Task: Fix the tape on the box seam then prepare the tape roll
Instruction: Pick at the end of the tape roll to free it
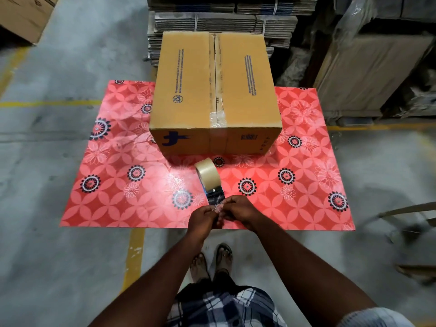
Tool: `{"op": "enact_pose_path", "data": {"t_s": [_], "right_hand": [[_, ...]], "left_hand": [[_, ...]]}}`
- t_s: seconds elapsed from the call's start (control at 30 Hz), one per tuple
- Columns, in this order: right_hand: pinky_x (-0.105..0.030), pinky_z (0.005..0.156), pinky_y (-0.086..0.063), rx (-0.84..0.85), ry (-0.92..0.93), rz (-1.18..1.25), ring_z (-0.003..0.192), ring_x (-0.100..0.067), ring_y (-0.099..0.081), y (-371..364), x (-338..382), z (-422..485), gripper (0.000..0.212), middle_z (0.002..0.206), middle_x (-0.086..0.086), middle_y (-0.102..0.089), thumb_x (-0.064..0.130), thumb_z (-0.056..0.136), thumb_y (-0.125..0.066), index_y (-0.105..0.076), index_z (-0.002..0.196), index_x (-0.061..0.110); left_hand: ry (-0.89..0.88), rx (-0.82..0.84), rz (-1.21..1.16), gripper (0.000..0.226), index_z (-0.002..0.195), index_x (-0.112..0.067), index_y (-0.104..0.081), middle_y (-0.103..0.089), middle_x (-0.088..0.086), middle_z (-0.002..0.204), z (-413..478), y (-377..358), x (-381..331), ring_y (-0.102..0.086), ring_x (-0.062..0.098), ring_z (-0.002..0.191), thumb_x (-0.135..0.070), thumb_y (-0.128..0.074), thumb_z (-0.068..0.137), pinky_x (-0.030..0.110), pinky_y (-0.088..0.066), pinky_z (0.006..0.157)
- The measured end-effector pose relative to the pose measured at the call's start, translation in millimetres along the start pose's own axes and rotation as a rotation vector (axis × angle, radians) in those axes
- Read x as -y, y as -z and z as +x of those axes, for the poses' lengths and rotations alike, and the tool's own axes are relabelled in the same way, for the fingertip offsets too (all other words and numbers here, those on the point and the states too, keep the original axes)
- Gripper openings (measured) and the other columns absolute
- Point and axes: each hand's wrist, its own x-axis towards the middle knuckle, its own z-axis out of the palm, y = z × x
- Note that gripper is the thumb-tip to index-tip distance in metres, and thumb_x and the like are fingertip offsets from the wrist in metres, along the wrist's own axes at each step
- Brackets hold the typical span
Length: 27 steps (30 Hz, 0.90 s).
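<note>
— Cardboard first: what do we see on the table?

— We see a closed brown corrugated cardboard box (215, 95) standing on the far half of a table covered in a red floral-patterned sheet (113, 185). A strip of clear packing tape (218, 90) runs along the centre seam of the box lid and folds down over the near edge, where it looks wrinkled.

— And where is the tape roll?

— We find the beige roll of packing tape (207, 170) mounted in a dark handheld tape dispenser (213, 194). It sits just in front of the box, near the middle of the table, apart from the box wall. The roll points away from us and the dispenser's handle end points toward us.

— What are our hands doing?

— Both reach forward over the near edge of the table and meet at the dispenser's near end. Our left hand (203, 219) is curled, its fingertips pressed together on a crinkled clear bit of tape. Our right hand (240, 210) is curled too, its fingertips pinching the same loose tape end from the other side. The hands touch each other there.

— Anything around the table?

— Behind the box we see tied stacks of flattened cardboard (212, 17). Below us we see a grey concrete floor with yellow painted lines (135, 253), and feet in sandals.
</note>
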Motion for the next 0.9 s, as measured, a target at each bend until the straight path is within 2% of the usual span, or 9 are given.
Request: {"op": "enact_pose_path", "data": {"t_s": [0.13, 0.2, 0.3, 0.4, 0.47, 0.57, 0.73, 0.83, 0.9], "right_hand": [[-0.023, 0.056, -0.055, -0.052, -0.033, 0.126, 0.061, -0.016, -0.063, -24, -4, -6, 0.010, 0.075, -0.014, -0.065, -0.002, 0.090, -0.056, -0.059, 0.092, 0.008], [-0.022, 0.058, -0.057, -0.091, -0.031, 0.216, 0.062, -0.016, -0.064, -32, -5, -6, 0.012, 0.077, -0.013, -0.066, -0.004, 0.090, -0.058, -0.058, 0.090, 0.008], [-0.026, 0.061, -0.059, -0.166, 0.036, 0.299, 0.075, -0.024, -0.065, -39, -13, -7, 0.019, 0.091, -0.019, -0.064, -0.009, 0.086, -0.059, -0.055, 0.091, 0.009], [-0.026, 0.060, -0.057, -0.137, 0.150, 0.361, 0.072, -0.020, -0.066, -41, -21, -12, 0.020, 0.090, -0.018, -0.065, -0.007, 0.087, -0.062, -0.053, 0.094, 0.008], [-0.025, 0.063, -0.058, -0.114, 0.188, 0.386, 0.075, -0.018, -0.067, -41, -23, -16, 0.017, 0.092, -0.016, -0.067, -0.005, 0.087, -0.062, -0.057, 0.096, 0.008], [-0.027, 0.074, -0.058, -0.066, 0.182, 0.395, 0.090, -0.021, -0.067, -38, -22, -18, 0.016, 0.103, -0.013, -0.069, -0.003, 0.090, -0.059, -0.062, 0.101, 0.008], [-0.032, 0.084, -0.054, -0.011, 0.108, 0.339, 0.101, -0.025, -0.067, -30, -23, -14, 0.019, 0.114, -0.017, -0.068, 0.005, 0.097, -0.049, -0.065, 0.108, 0.005], [-0.030, 0.085, -0.054, 0.025, 0.086, 0.290, 0.098, -0.018, -0.069, -23, -22, -17, 0.028, 0.109, -0.011, -0.070, -0.006, 0.094, -0.044, -0.064, 0.112, 0.001], [-0.030, 0.084, -0.054, 0.038, 0.122, 0.210, 0.099, -0.018, -0.070, -19, -24, -18, 0.030, 0.110, -0.012, -0.071, -0.011, 0.090, -0.048, -0.066, 0.111, 0.001]], "left_hand": [[-0.011, 0.061, 0.049, 0.014, 0.093, -0.007, -0.074, -0.073, 0.019, 0.084, 5, 30, -4, -0.070, 0.030, 0.074, -0.014, -0.063, 0.086, 0.047, -0.059, 0.079], [-0.002, 0.101, 0.036, 0.016, 0.101, -0.004, -0.072, -0.072, 0.022, 0.089, 4, 38, -10, -0.070, 0.032, 0.076, -0.010, -0.063, 0.090, 0.047, -0.058, 0.080], [0.014, 0.158, 0.020, 0.017, 0.106, -0.003, -0.070, -0.074, 0.021, 0.092, 7, 47, -13, -0.070, 0.033, 0.079, -0.010, -0.066, 0.090, 0.046, -0.058, 0.080], [-0.038, 0.103, 0.059, 0.016, 0.100, -0.013, -0.069, -0.075, 0.015, 0.098, 7, 50, -12, -0.072, 0.030, 0.090, -0.012, -0.072, 0.085, 0.046, -0.056, 0.088], [-0.054, 0.053, 0.047, 0.028, 0.108, -0.012, -0.062, -0.074, 0.011, 0.100, 5, 50, -12, -0.071, 0.026, 0.091, -0.012, -0.075, 0.083, 0.045, -0.055, 0.088], [-0.047, 0.075, -0.046, 0.032, 0.111, -0.014, -0.054, -0.073, 0.014, 0.104, 3, 49, -14, -0.069, 0.026, 0.091, -0.008, -0.072, 0.085, 0.046, -0.055, 0.088], [-0.089, 0.133, -0.022, 0.017, 0.107, -0.014, -0.067, -0.073, 0.015, 0.104, -5, 53, -15, -0.070, 0.020, 0.091, -0.005, -0.061, 0.093, 0.034, -0.057, 0.081], [-0.068, 0.165, -0.058, 0.019, 0.110, -0.013, -0.067, -0.070, 0.018, 0.109, -7, 56, -11, -0.068, 0.033, 0.097, -0.008, -0.053, 0.099, 0.045, -0.053, 0.089], [-0.085, 0.170, -0.054, 0.021, 0.114, -0.009, -0.065, -0.069, 0.022, 0.113, -8, 57, -8, -0.068, 0.038, 0.099, -0.011, -0.049, 0.100, 0.048, -0.053, 0.090]]}}
